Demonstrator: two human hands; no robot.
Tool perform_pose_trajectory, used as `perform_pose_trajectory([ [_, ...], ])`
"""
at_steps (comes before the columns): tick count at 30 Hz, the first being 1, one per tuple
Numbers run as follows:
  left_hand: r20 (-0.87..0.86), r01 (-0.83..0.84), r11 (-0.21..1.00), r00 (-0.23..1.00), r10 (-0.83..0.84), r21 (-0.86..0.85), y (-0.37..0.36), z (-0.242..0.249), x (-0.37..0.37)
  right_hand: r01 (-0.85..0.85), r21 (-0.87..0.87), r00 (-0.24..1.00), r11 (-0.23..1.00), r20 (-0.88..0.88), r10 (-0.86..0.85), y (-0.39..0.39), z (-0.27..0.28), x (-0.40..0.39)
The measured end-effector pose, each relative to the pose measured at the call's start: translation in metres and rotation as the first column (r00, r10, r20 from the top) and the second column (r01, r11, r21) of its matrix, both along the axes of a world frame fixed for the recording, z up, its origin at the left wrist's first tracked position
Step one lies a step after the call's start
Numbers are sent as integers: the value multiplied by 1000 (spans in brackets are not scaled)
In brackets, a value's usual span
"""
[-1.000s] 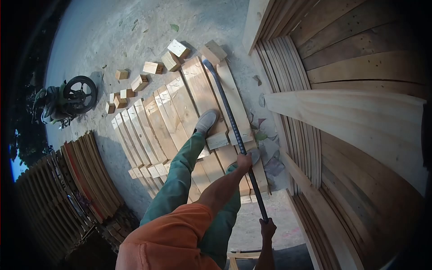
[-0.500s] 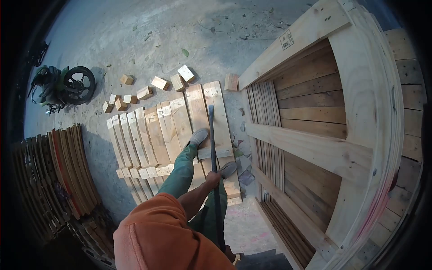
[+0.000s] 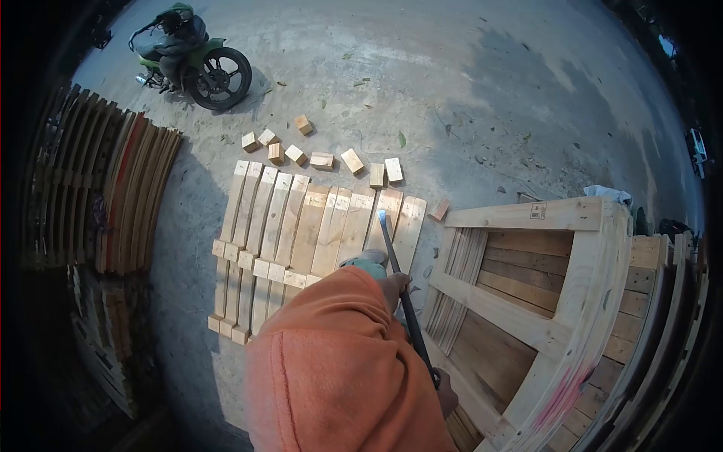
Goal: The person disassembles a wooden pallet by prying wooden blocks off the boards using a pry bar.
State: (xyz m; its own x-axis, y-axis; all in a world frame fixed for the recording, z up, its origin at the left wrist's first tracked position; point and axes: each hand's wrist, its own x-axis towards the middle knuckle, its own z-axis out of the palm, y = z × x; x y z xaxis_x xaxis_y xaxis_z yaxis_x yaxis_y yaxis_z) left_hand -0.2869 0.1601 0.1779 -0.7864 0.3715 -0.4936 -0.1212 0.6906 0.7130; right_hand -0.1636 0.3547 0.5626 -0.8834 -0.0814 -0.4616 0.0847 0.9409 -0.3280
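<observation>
A long dark crowbar (image 3: 415, 324) slants down across the view, its bright tip at the far end of the wooden slats (image 3: 309, 226), near the gap between the two rightmost ones. My left hand (image 3: 395, 286), partly hidden by the orange sleeve (image 3: 324, 316), is closed around the bar's middle. Lower down, my right hand (image 3: 446, 393) grips its near end. The slats lie side by side on the ground, with small blocks across them. A grey shoe (image 3: 374, 256) rests on the slats beside the bar.
Loose wood blocks (image 3: 322, 160) lie beyond the slats. Pallets (image 3: 527, 215) stand close on my right, with further pallets behind them. Another pallet stack (image 3: 143, 196) stands at left. A parked motorcycle (image 3: 218, 79) is at the far left on the concrete ground (image 3: 422, 83).
The view has tilted up and turned, so the motorcycle and more ground show. The bar's tip has shifted a little left across the slats. Both hands keep hold of it.
</observation>
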Motion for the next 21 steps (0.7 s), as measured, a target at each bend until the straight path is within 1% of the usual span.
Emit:
perform_pose_trajectory([
  [3, 29, -264, 960, 963, 268, -92, -23, -27, -16, -141, -40, 986, 989, -92, 136, 9, -4, -17],
  [4, 16, -304, 948, 952, 307, -95, -30, -22, -14, -185, -54, 976, 981, -123, 178, 13, -6, -21],
  [5, 10, -479, 877, 877, 480, -34, -34, -17, -14, -234, -67, 963, 970, -155, 222, 18, -9, -26],
  [6, 12, -636, 771, 771, 636, 28, -41, -12, -13, -279, -88, 949, 956, -178, 260, 21, -10, -29],
  [7, 361, -895, 413, 445, 819, 168, -44, -10, -13, -320, -98, 936, 942, -185, 299, 25, -4, -30],
  [8, 688, -989, -39, 73, 723, 145, -46, -9, -11, -359, -119, 926, 926, -171, 337, 29, 4, -29],
  [9, 682, -986, -68, 53, 729, 150, -52, 5, -3, -396, -142, 914, 907, -158, 375, 30, 15, -28],
  [10, 697, -973, -155, 10, 717, 173, -54, 19, 9, -434, -187, 900, 881, -124, 417, 32, 25, -24],
  [11, 711, -952, -236, -30, 703, 194, -52, 32, 25, -453, -196, 891, 870, -126, 435, 38, 29, -19],
  [12, 704, -948, -251, -43, 709, 195, -46, 26, 40, -505, -173, 863, 846, -102, 494, 45, 32, -14],
  [13, 776, -919, -379, -160, 610, 109, -48, 21, 53, -557, -151, 830, 817, -79, 552, 53, 36, -8],
  [14, 823, -865, -502, -278, 495, 10, -49, 13, 66, -579, -164, 815, 799, -90, 572, 59, 40, -2],
  [15, 843, -795, -603, -363, 396, -59, -51, 12, 86, -566, -205, 821, 799, -49, 569, 63, 44, 5],
  [16, 845, -735, -671, -418, 334, -98, -50, 15, 105, -553, -249, 821, 795, -3, 571, 66, 45, 11],
  [17, 840, -681, -723, -456, 294, -116, -50, 18, 123, -578, -274, 801, 769, -8, 599, 67, 44, 16],
  [18, 835, -634, -762, -485, 259, -132, -49, 22, 139, -625, -220, 781, 749, -188, 596, 70, 44, 16],
  [19, 830, -593, -793, -507, 230, -142, -48, 26, 151, -654, -158, 735, 740, -366, 571, 71, 45, 13],
  [20, 829, -556, -818, -522, 201, -151, -47, 30, 163, -663, -171, 727, 729, -378, 573, 68, 50, 5],
  [21, 827, -527, -835, -532, 180, -158, -45, 33, 173, -642, -184, 746, 744, -372, 552, 62, 60, -3],
])
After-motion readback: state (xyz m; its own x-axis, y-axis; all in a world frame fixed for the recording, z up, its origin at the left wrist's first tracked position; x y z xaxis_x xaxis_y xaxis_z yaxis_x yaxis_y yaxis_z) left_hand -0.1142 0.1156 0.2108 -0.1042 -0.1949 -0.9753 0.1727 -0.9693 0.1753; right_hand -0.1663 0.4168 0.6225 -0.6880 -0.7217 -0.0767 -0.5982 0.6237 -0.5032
